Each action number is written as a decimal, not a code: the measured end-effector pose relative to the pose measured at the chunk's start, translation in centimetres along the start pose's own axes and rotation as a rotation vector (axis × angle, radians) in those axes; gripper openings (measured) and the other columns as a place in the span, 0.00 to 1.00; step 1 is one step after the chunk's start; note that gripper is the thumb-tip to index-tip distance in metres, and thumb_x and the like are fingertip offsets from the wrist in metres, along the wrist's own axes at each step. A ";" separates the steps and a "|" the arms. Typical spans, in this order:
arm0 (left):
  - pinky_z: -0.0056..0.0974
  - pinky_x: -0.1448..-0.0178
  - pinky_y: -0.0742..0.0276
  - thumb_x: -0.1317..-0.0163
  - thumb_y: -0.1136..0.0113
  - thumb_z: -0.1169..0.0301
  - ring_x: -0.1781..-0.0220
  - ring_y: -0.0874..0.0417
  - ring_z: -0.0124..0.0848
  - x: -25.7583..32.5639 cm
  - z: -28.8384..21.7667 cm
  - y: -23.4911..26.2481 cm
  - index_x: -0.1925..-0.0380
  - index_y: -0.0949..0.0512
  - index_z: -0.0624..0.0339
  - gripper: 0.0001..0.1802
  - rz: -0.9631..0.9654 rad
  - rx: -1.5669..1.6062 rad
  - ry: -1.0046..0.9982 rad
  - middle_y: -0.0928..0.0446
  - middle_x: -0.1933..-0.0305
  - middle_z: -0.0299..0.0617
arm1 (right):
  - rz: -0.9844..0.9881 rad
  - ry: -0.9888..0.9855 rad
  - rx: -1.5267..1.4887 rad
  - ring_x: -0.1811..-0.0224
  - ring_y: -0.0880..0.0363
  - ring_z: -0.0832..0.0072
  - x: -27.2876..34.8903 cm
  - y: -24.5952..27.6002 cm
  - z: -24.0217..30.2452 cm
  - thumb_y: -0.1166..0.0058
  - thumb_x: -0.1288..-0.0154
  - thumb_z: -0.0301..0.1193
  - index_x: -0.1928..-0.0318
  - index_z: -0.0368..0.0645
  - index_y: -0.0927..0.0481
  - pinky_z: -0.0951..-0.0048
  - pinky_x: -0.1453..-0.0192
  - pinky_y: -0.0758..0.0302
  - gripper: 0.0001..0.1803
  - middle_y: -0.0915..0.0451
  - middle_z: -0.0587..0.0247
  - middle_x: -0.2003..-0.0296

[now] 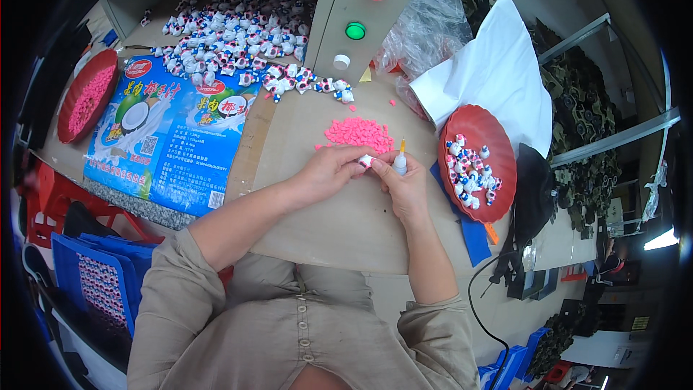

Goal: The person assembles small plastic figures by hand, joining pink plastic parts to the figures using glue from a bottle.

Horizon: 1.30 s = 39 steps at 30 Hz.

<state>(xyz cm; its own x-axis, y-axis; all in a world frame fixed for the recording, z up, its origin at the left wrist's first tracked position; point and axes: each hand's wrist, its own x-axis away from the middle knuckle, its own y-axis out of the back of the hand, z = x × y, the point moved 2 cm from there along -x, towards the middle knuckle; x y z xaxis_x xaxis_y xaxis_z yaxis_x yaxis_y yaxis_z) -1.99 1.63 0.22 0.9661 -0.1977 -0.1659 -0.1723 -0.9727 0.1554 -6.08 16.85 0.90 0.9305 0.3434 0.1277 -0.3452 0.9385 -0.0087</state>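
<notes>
My left hand [328, 174] pinches a small white figurine [367, 161] between thumb and fingertips, above the middle of the workbench. My right hand [408, 189] meets it there, thumb and finger touching the figurine's right side. Tucked in the right hand's fingers is a small white needle-tip bottle [400, 164], its thin yellowish tip pointing up. Fingers cover most of the figurine. Just beyond both hands lies a heap of small pink pieces [357, 132]. To the right, a red scalloped bowl [476, 121] holds several white, blue and pink figurines [469, 173].
A large pile of similar figurines [238, 36] spills from a grey machine housing [336, 22] with red and green buttons. Blue printed cardboard [170, 152] lies left, beside a red dish of pink pieces [88, 101]. White sheeting [491, 65] stands behind the bowl; blue crates [130, 267] sit lower left.
</notes>
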 end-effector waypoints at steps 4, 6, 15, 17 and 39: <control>0.25 0.65 0.31 0.41 0.57 0.79 0.68 0.30 0.20 -0.1 0.7 -0.2 0.51 0.33 0.61 0.17 0.012 0.228 0.046 0.29 0.68 0.35 | -0.006 0.022 -0.005 0.74 0.28 0.84 0.3 -0.2 0.0 0.42 0.50 0.26 0.69 0.37 0.25 0.84 0.71 0.32 0.08 0.24 0.66 0.75; 0.27 0.59 0.29 0.42 0.56 0.79 0.64 0.29 0.22 -0.1 0.5 0.0 0.50 0.33 0.63 0.17 0.015 0.316 0.071 0.29 0.64 0.37 | 0.015 0.068 -0.041 0.72 0.27 0.83 0.3 -0.3 0.3 0.43 0.49 0.25 0.68 0.36 0.24 0.83 0.69 0.31 0.08 0.24 0.65 0.73; 0.29 0.54 0.28 0.42 0.52 0.76 0.58 0.27 0.24 -0.3 0.8 0.0 0.53 0.32 0.66 0.16 -0.009 0.393 0.120 0.28 0.58 0.40 | 0.029 0.162 -0.003 0.69 0.26 0.82 0.4 -0.6 0.5 0.45 0.49 0.22 0.67 0.36 0.24 0.82 0.65 0.29 0.06 0.23 0.64 0.71; 0.26 0.57 0.28 0.42 0.51 0.75 0.61 0.27 0.21 -0.3 0.7 -0.1 0.55 0.30 0.65 0.14 -0.040 0.423 0.118 0.27 0.61 0.37 | 0.035 0.181 0.011 0.69 0.26 0.83 0.5 -0.8 0.6 0.45 0.49 0.22 0.68 0.35 0.24 0.83 0.66 0.29 0.06 0.23 0.65 0.71; 0.27 0.65 0.28 0.42 0.53 0.75 0.71 0.27 0.22 -0.7 1.2 -0.2 0.58 0.28 0.64 0.12 -0.102 0.436 0.274 0.26 0.70 0.39 | -0.016 0.059 -0.119 0.73 0.27 0.83 0.6 -1.6 0.3 0.48 0.48 0.22 0.68 0.33 0.26 0.83 0.68 0.31 0.05 0.24 0.63 0.74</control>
<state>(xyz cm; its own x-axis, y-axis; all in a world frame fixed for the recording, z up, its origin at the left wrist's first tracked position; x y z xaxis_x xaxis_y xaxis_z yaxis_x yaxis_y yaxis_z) -2.80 1.85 -0.83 0.9869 -0.1174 0.1106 -0.0828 -0.9572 -0.2774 -5.04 15.54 1.25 0.9424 0.3269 0.0702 -0.3168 0.9402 -0.1253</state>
